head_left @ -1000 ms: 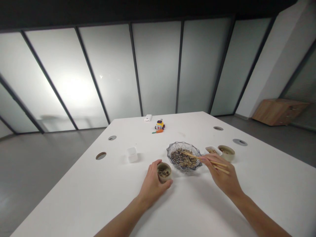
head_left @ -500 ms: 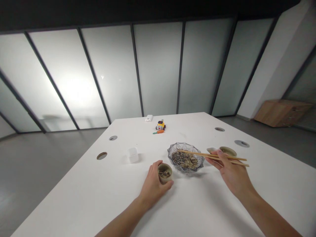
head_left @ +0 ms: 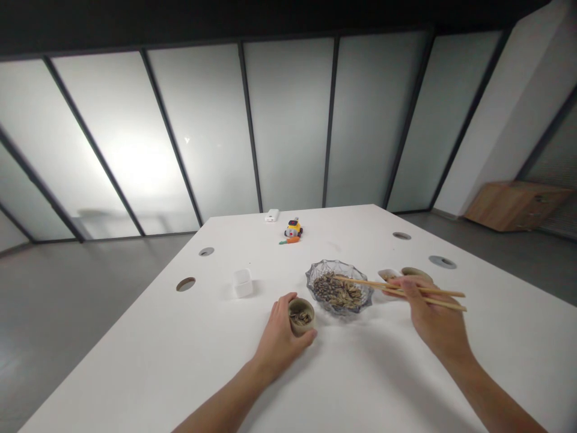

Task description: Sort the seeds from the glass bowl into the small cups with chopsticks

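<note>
My left hand (head_left: 283,334) is wrapped round a small beige cup (head_left: 302,329) standing on the table, with some sunflower seeds (head_left: 299,317) in it. Between the thumb and fingers of my right hand (head_left: 430,313) is a pair of wooden chopsticks (head_left: 376,283). Their tips reach over a faceted glass bowl (head_left: 343,266), which holds a heap of striped sunflower seeds (head_left: 337,291). Whether a seed is caught between the tips is too small to tell. Just behind my right hand, partly hidden, are a small white dish (head_left: 386,273) and another beige bowl (head_left: 417,273).
A clear plastic container (head_left: 243,284) stands left of the cup. Farther back lie a toy carrot (head_left: 291,240), a yellow toy vehicle (head_left: 293,228) and a white device (head_left: 272,215). Round holes (head_left: 186,284) pierce the white table (head_left: 171,361) near both sides.
My right hand has shifted to the right with the chopsticks, drawing their tips rightward over the seeds. More of the small white dish shows. My left hand and the cup stay put.
</note>
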Demonstrator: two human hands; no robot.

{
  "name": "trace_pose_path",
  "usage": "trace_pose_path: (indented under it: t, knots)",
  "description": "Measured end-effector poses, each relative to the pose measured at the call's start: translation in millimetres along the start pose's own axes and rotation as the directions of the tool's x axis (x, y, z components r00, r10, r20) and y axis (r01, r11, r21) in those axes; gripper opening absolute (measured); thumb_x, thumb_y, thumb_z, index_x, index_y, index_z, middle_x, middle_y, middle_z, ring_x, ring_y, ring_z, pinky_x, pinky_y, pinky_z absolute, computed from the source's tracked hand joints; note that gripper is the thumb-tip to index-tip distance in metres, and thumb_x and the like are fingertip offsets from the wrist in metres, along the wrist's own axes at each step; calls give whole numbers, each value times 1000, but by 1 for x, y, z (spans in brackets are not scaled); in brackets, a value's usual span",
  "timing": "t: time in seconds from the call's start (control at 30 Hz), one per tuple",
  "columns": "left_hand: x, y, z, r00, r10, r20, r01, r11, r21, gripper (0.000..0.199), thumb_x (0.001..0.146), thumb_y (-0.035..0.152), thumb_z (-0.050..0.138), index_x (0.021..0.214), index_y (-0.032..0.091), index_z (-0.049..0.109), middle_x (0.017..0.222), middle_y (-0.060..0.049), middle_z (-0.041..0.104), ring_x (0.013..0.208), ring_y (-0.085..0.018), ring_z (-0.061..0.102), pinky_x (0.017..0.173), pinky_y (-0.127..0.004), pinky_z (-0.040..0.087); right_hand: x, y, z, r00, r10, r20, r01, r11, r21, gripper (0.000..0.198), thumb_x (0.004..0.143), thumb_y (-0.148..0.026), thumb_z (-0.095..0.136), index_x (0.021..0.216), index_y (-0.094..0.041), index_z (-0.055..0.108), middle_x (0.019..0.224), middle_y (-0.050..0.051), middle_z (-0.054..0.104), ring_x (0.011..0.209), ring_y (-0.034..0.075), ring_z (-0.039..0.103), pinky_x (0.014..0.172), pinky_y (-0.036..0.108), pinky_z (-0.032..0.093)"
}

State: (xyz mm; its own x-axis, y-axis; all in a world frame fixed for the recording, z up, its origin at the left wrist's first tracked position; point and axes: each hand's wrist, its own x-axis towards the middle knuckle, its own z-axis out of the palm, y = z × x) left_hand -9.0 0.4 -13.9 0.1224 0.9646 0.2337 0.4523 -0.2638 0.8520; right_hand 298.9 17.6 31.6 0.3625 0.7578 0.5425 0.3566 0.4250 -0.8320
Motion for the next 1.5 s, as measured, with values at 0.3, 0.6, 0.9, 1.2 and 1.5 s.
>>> trace_pose_path:
  t: [0.3,0.6,0.9,1.2,1.5]
  knots:
    - [0,2,1,1000,8,-12,-8,1000,-9,74,74,25,80,143,21,53,143,-15,63,137,-33,58,122,-52,43,-7,7,4,893,-382,239,429,883,-189,22,102,-43,67,94,-29,82,94,4,83,88,25,78,85,42,63]
    - [0,4,0,1000,4,-10,-4,1000,-10,74,74,25,80,143,20,52,143,-16,63,137,-33,59,122,-52,44,-9,5,4,910,-361,201,397,901,-176,21,102,-40,68,93,-28,81,94,4,82,87,24,78,83,40,62]
    - [-1,3,0,1000,23,-16,-23,1000,-10,73,74,24,80,142,21,53,142,-14,64,135,-32,60,121,-52,44,-4,6,5,998,-55,6,56,990,-129,42,95,-63,68,85,-25,83,94,9,85,90,30,81,85,48,67]
    - [-2,2,0,1000,22,-22,-22,1000,-8,74,74,25,81,142,21,54,143,-15,64,137,-33,60,121,-52,45,4,16,9,943,333,-28,-288,853,436,39,80,-61,88,83,-23,76,95,7,84,91,26,82,87,49,73]
    - [-1,0,1,999,29,-26,-29,1000,-9,74,74,23,81,142,21,54,142,-14,64,135,-32,60,121,-52,45,9,27,6,921,387,40,-349,777,523,33,77,-52,92,84,-27,72,89,1,83,86,23,82,81,41,73]
